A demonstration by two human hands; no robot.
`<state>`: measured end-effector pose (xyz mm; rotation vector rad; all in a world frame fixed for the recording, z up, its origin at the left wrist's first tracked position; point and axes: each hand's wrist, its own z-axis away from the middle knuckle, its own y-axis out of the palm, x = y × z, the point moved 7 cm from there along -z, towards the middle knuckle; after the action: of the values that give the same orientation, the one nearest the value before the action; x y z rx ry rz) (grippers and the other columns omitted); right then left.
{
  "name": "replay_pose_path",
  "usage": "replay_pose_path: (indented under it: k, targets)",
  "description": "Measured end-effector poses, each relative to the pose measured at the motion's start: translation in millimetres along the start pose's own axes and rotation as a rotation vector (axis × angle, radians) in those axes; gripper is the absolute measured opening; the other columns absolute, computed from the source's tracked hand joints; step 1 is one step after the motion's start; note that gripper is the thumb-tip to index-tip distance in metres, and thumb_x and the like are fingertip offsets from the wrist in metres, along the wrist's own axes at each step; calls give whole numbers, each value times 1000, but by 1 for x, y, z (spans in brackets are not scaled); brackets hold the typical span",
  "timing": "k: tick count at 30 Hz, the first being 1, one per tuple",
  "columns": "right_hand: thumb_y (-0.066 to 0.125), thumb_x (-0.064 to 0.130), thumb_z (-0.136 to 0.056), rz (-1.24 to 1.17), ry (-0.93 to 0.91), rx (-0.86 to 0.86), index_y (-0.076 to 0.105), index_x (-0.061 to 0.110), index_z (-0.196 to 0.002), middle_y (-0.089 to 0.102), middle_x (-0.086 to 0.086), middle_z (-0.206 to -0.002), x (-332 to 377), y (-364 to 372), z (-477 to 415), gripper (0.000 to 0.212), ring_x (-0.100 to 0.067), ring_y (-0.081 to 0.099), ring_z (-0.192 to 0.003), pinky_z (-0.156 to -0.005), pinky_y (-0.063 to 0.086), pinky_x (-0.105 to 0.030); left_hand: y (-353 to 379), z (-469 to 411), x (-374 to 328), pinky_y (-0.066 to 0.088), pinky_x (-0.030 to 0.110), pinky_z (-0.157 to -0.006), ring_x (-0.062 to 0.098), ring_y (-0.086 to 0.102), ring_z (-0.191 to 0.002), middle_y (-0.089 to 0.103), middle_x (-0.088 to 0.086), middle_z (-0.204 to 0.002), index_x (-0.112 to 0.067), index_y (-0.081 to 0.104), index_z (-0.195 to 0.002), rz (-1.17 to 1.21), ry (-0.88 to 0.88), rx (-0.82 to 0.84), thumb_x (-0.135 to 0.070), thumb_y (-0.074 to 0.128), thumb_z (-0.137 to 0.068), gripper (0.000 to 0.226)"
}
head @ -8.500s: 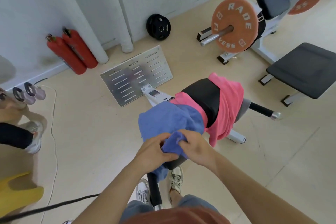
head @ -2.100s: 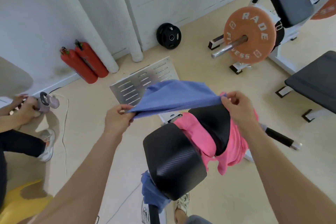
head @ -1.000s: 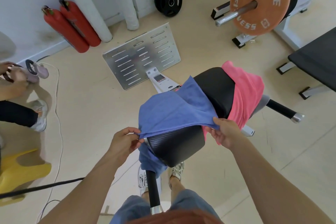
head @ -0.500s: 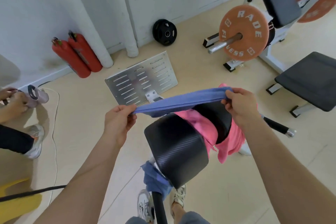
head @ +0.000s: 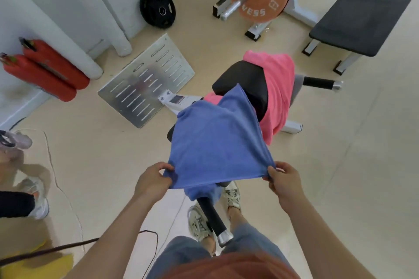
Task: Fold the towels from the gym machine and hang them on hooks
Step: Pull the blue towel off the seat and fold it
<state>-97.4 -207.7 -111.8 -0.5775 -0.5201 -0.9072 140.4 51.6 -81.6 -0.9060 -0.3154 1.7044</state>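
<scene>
Blue towel point(head: 215, 138), head view: draped over black pad point(head: 242, 79) of gym machine, far part resting on pad, near edge lifted toward us. We judged it soft, light and limp, sagging wherever unsupported, so corners were best place to take hold. Our left hand point(head: 154, 182) pinched near-left corner, fingers curled round cloth. Our right hand point(head: 284, 180) pinched near-right corner same way. Near edge ran taut between both hands. Pink towel point(head: 276, 88) lay over far side of pad, unfolded. We saw no hooks.
</scene>
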Motion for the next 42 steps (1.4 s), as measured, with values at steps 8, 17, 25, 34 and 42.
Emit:
replay_pose_path:
  k: [8,17,25,34,42]
  targets:
    - [51,-12,-89,-236,-2,192,63,1,-98,65,-12,-79,2,1,12,20,-17,57,-65,-59,47,-21,80,41,-139,45,31,-77,16,54,-86,57,-6,-87,-23,68,-96,-235,751,44,-18,61,-85,13]
    - [39,-22,-84,-242,-129,395,70,10,-96,75,-11,-87,25,-10,24,46,-16,71,-83,-82,57,-24,148,60,-195,44,28,-79,14,55,-95,61,-4,-97,-19,68,-103,-314,931,79,-35,64,-86,23]
    - [46,-13,-85,-208,-21,439,69,1,-107,70,-22,-97,33,-8,14,35,-25,66,-87,-92,55,-35,144,63,-208,37,25,-61,16,59,-73,62,-2,-73,-20,66,-72,-518,1047,-61,-26,62,-86,16]
    - [54,-1,-89,-206,124,375,67,-3,-89,56,-3,-57,31,-9,7,13,-16,61,-60,-61,55,-23,131,69,-203,44,27,-58,13,53,-65,57,-6,-64,-19,66,-67,-322,997,-127,-31,50,-88,29]
    - [57,9,-91,-162,123,378,61,3,-79,48,-6,-61,37,-4,6,13,-19,54,-61,-67,58,-29,143,77,-206,46,26,-58,15,51,-66,56,-5,-67,-18,67,-72,-453,1255,-175,-18,69,-83,11]
